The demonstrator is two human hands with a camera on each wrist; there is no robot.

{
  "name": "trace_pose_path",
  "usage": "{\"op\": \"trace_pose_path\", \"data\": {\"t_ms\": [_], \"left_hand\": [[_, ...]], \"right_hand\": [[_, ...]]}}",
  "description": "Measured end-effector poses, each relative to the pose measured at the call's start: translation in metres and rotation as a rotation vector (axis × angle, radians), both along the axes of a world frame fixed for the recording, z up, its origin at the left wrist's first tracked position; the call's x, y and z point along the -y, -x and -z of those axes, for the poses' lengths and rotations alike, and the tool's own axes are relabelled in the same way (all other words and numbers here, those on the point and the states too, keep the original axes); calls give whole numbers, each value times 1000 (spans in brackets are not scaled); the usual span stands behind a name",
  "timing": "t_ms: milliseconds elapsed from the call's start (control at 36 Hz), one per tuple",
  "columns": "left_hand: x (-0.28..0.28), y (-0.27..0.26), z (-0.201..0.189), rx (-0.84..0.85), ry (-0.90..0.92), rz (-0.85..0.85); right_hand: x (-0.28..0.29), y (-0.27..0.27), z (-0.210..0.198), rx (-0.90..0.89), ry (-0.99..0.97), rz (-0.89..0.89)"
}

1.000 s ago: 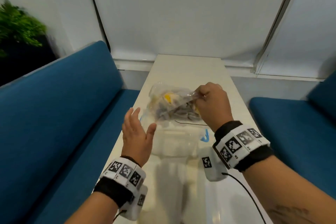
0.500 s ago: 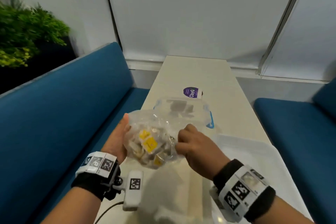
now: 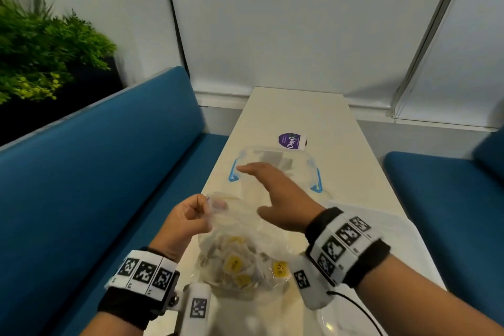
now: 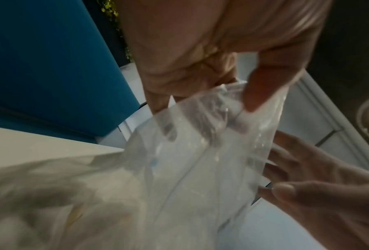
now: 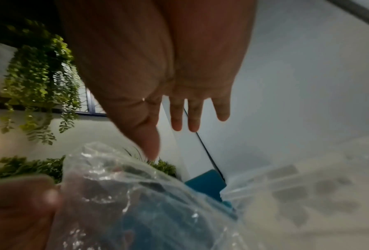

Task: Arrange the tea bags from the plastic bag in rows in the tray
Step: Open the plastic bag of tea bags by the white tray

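A clear plastic bag [image 3: 240, 229] holding several tea bags [image 3: 234, 263] with yellow tags hangs over the near end of the white table [image 3: 300, 114]. My left hand [image 3: 188, 218] pinches the bag's top left edge; in the left wrist view thumb and fingers [image 4: 254, 94] clamp the plastic bag [image 4: 200, 138]. My right hand [image 3: 275, 196] hovers just above the bag's mouth, fingers straight and spread, holding nothing. The right wrist view shows those spread fingers [image 5: 192, 116] over the plastic bag [image 5: 119, 182]. A white tray [image 3: 403, 237] lies on the table under my right forearm.
A clear lidded container with blue clips [image 3: 275, 169] stands beyond the hands, with a purple-labelled tub [image 3: 291, 141] behind it. Blue benches [image 3: 103, 172] flank the narrow table on both sides. A green plant [image 3: 41, 43] stands at the far left.
The bag came down from over the container to the near table end. My right hand let go of it and opened; my left hand moved from cupping its side to pinching its top edge.
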State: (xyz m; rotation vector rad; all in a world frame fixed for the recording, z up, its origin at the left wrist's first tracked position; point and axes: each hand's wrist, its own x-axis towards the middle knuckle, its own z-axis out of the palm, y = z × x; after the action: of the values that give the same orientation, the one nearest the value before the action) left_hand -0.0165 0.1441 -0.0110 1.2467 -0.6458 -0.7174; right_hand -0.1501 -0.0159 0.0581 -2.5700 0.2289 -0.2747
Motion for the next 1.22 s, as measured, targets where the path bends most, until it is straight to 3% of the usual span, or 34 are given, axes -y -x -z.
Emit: {"op": "trace_pose_path", "data": {"t_ms": [56,139,222,278,333,417,528,583,667,778,833,889,944,1000,1055,1139,1222], "left_hand": [[-3,2,-2,-26,35,60],[-2,8,-9,24,37,9],[-4,13,-19,129,14,-85],[-12,10,-26,374,-116,-117],[-20,6,-34,733,-291,-183],[-33,-4,-38,1176,-379,-305],[-58,-10,-42,1390,-559,-419],[-67,-4,-44,1327,-663,-392],[-73,11,-43,972,-767,-336],[-68,22,-34,624,-594,-385],[-64,29,-33,454,-520,-361],[-62,31,-32,312,-448,-356],[-61,30,-29,205,-408,-339],[-62,28,-21,216,-446,-331],[-61,26,-8,334,-538,-351],[-61,27,10,566,-680,-362],[-59,35,25,597,-778,-290]], "right_hand": [[-2,-11,0,-88,-105,-73],[-8,-25,1,-124,-198,-84],[-16,-29,-2,-100,-137,-80],[-22,-25,-6,-58,-14,-76],[-29,-13,-14,-22,170,-66],[-39,13,-19,-26,321,-74],[-41,44,0,-233,306,-6],[-39,53,12,-282,298,62],[-40,61,28,-131,262,218],[-39,65,48,126,441,427],[-34,65,55,156,614,463],[-29,67,56,157,634,499],[-27,71,48,92,518,561],[-23,73,39,-70,279,608],[-20,73,34,-113,-164,615],[-19,66,26,55,-886,649],[-16,53,22,103,-1535,622]]}}
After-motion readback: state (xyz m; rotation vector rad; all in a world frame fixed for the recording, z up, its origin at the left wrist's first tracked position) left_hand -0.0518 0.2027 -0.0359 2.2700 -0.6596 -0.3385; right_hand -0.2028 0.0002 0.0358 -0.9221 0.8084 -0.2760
